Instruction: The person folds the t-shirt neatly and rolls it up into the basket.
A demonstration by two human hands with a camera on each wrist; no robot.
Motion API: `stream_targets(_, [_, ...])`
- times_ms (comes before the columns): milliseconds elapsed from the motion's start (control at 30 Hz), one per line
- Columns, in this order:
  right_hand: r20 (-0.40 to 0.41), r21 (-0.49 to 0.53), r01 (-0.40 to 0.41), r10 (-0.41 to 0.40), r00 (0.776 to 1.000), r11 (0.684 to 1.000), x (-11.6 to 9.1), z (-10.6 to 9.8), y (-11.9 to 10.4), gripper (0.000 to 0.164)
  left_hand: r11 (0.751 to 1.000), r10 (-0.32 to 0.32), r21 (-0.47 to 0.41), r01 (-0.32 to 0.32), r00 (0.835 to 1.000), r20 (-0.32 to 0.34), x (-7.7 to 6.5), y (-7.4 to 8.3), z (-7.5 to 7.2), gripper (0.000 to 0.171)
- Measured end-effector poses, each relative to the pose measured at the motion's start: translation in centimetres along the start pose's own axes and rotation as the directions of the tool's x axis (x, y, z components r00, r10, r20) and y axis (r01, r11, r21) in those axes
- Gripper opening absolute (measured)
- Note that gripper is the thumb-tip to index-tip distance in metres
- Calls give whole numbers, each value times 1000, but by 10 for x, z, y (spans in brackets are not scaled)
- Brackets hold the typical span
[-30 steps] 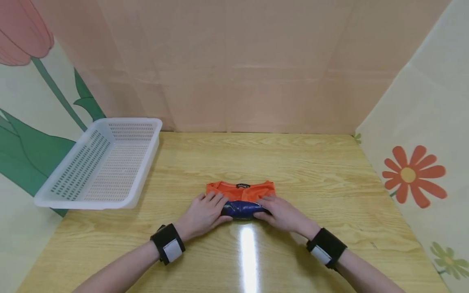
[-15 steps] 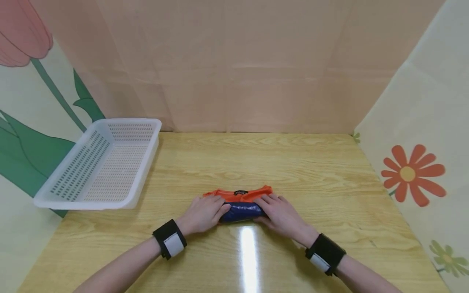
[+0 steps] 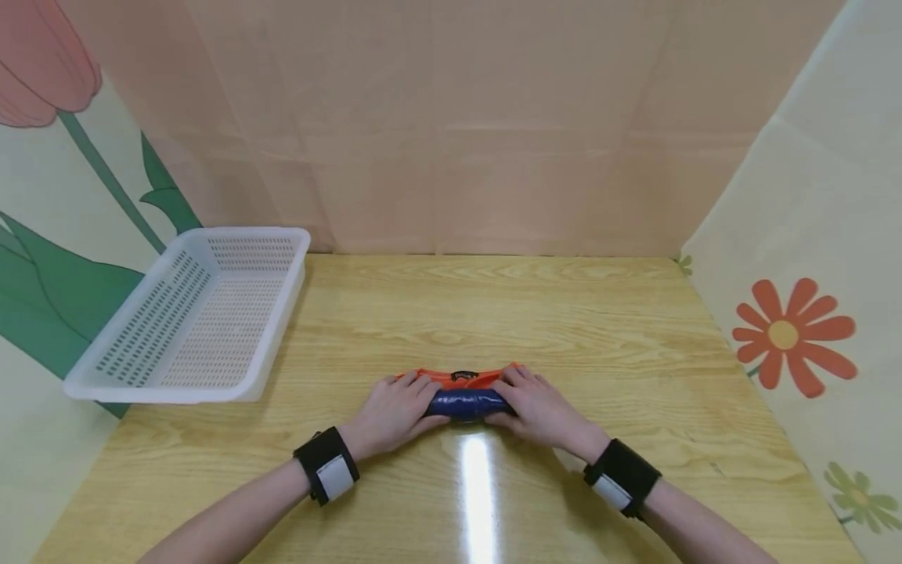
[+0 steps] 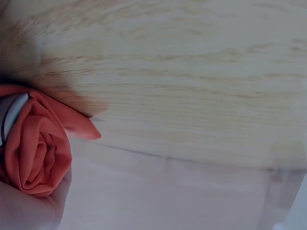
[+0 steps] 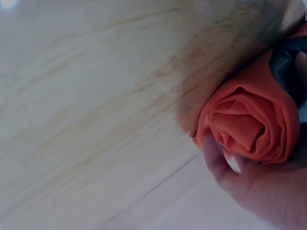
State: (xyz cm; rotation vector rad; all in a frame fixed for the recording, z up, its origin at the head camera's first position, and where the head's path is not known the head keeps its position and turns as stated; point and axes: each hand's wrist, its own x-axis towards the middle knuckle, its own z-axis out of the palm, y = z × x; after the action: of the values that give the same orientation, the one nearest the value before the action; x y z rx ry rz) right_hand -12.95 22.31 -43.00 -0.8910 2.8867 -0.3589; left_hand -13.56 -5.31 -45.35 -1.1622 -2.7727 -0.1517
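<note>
An orange shirt lies rolled up on the table, a shiny dark blue patch on the outside of the roll. Beyond the roll a flat strip with the neckline and a black collar label shows. My left hand holds the roll's left end, fingers over the top and thumb on the near side. At the opposite end, my right hand grips it the same way. Both wrist views show spiralled orange layers at the roll's ends, the left end and the right end.
A white perforated plastic basket stands at the table's left. The wood-grain table meets a pinkish backdrop at the back. Flower-printed sheets border the sides.
The flat orange strip beyond the roll has become narrower as both hands rolled the shirt up. My hands stay at its two ends, and the basket has not moved.
</note>
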Motion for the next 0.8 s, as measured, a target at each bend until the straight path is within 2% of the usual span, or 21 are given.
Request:
stream_targets(167, [-101,-110,29,-40,994,993,-3,6,-1,65,980,-70,-178,92,989,129,4,-2,-4,53])
stream_targets(233, [-156,-135,47,-67,986,990,-2,7,-2,64,971,-92,-205,124,983,161,6,-2,-4,57])
stream_targets(333, [-214,-145,68,-98,972,987,-1,7,-3,52,971,-109,-192,143,978,176,8,-4,-3,61])
stream_targets(433, [-231,-134,73,-103,967,988,2,5,-3,39,982,-112,-136,133,982,150,8,-4,-1,63])
stream_targets(533, [-210,-118,72,-96,973,990,5,3,-3,31,992,-97,-69,103,992,81,6,-3,1,65])
stream_targets(667, [-154,-83,58,-70,986,995,8,0,-3,31,998,-53,17,54,998,-16,4,-2,3,66])
stream_targets(800, [-116,-74,51,-59,991,996,9,-2,-2,34,998,-38,45,39,999,-24,4,0,3,57])
